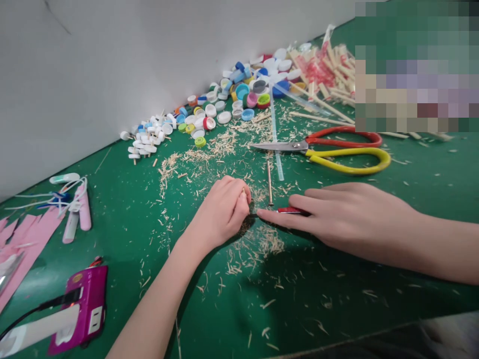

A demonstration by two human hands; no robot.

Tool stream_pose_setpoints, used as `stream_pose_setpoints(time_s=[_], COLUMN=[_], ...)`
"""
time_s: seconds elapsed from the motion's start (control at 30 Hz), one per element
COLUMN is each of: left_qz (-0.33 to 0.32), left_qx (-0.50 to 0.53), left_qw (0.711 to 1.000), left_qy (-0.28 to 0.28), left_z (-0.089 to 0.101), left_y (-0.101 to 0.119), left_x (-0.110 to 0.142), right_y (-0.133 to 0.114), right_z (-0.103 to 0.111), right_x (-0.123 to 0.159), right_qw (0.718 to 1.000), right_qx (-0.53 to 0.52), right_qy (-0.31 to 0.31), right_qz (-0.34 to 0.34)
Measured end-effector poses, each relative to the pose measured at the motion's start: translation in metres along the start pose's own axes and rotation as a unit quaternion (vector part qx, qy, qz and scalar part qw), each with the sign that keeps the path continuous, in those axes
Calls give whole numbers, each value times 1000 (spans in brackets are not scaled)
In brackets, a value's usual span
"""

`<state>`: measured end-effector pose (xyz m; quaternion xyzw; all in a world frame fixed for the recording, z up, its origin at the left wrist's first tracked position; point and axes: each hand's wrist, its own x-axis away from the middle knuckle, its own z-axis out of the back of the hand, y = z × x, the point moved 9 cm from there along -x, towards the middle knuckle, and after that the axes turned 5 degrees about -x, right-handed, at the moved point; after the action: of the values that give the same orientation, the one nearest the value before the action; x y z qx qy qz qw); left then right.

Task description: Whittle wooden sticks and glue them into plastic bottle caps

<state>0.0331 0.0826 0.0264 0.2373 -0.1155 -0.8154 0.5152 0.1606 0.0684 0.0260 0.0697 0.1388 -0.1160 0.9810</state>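
Shavings [272,242] all round; nail [270,184] just beyond knife [290,210], scissors [299,146] past it, caps [210,110] along wall [209,35]. Right hand [344,212] grips knife; long axis left-right, pointing at left hand [226,207], which is closed on stick [243,191], mostly hidden.

A green tabletop [123,209] is bordered along its far side by a pale grey wall [149,50]. A thin dark mark [57,18] is seen high up.

Craft workshop: wood shavings [272,241], scissors [300,145], bottle caps [242,91]
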Motion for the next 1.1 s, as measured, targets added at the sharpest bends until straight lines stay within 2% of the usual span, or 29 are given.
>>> stream_pose_setpoints(time_s=[0.33,0.5,0.73,0.87,1.0,1.1], left_qz=[-2,5,8,5,3,0], left_qx=[-3,4,3,-1,-1,-4], left_qw=[1000,1000,1000,1000,1000,1000], left_qy=[-4,-10,-8,-8,-8,-7], left_z=[-2,-2,-2,-1,-1,-1], left_y=[-1,-2,-2,-1,0,1], left_x=[2,3,3,2,1,2], right_y=[0,1,4,0,5,2], right_z=[5,4,5,3,6,5], right_x=[-2,-2,-2,-4,-5,-5], right_qw=[1000,999,1000,999,1000,1000], right_qx=[24,17,-23,-24,0,-13], right_qy=[-6,-49,-5,-12,-2,-3], right_qz=[-4,-2,3,22,-6,16])
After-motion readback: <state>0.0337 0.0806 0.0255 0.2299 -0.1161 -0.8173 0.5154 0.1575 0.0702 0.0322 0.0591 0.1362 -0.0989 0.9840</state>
